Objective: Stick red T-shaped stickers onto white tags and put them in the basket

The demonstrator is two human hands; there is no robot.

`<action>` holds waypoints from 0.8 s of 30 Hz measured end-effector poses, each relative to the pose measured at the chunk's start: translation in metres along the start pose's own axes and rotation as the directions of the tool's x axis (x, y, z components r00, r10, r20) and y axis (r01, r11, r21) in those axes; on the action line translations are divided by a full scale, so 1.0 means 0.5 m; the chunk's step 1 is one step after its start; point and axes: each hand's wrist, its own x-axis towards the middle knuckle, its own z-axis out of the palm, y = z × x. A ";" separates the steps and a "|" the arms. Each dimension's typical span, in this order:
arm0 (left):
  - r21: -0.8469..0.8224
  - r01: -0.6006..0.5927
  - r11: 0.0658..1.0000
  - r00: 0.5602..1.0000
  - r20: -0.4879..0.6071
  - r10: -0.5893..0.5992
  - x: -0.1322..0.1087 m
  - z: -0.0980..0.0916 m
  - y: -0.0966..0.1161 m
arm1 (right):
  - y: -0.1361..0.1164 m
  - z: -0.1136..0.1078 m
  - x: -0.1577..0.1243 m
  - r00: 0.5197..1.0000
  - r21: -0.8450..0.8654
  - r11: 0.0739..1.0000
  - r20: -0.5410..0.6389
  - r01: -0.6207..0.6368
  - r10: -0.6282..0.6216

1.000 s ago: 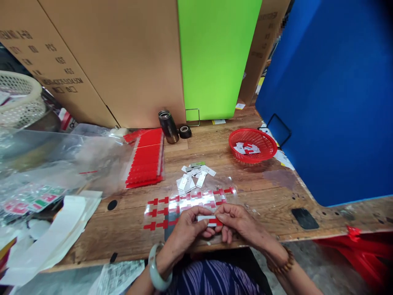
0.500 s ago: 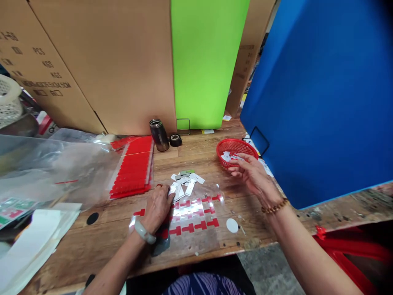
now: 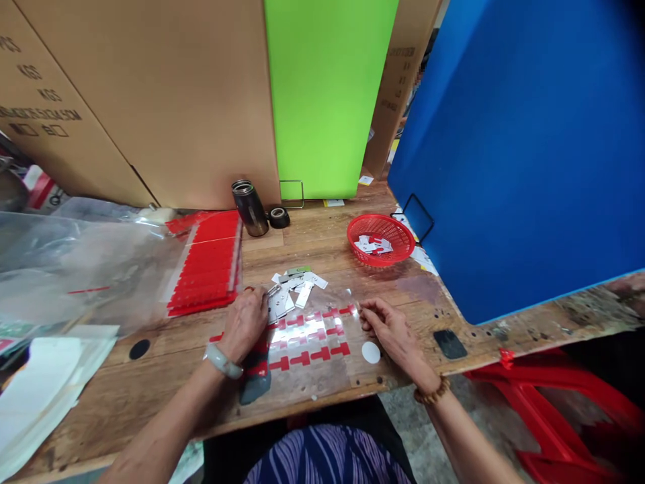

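Note:
A clear plastic sheet (image 3: 312,378) with rows of red T-shaped stickers lies flat on the wooden table before me. My left hand (image 3: 246,324) rests on its left part, thumb and fingers closed on a small white tag (image 3: 273,291) at the edge of a loose pile of white tags (image 3: 304,294). At the sheet's upper right edge, my right hand (image 3: 392,331) has its fingers pinched together beside the end red sticker (image 3: 347,310). Whatever lies between those fingertips is too small to make out. Beyond it stands a red basket (image 3: 381,261) with white and red pieces inside.
A stack of red sticker sheets (image 3: 206,262) lies at left, near clear plastic bags (image 3: 91,262). A dark flask (image 3: 250,210) and its cap (image 3: 279,216) stand behind. Cardboard (image 3: 191,101), a green panel (image 3: 327,101) and a blue panel (image 3: 524,154) wall the table.
My right hand has moved from the red basket down and left to the sheet's right edge, its fingers now pinched. My left hand stays by the tags, with one tag now raised in its fingers.

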 end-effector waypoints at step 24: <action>-0.867 0.470 -0.164 0.862 0.491 -0.127 0.001 0.070 0.200 | -0.003 0.037 0.051 0.967 -0.493 0.836 0.049 0.241 -0.250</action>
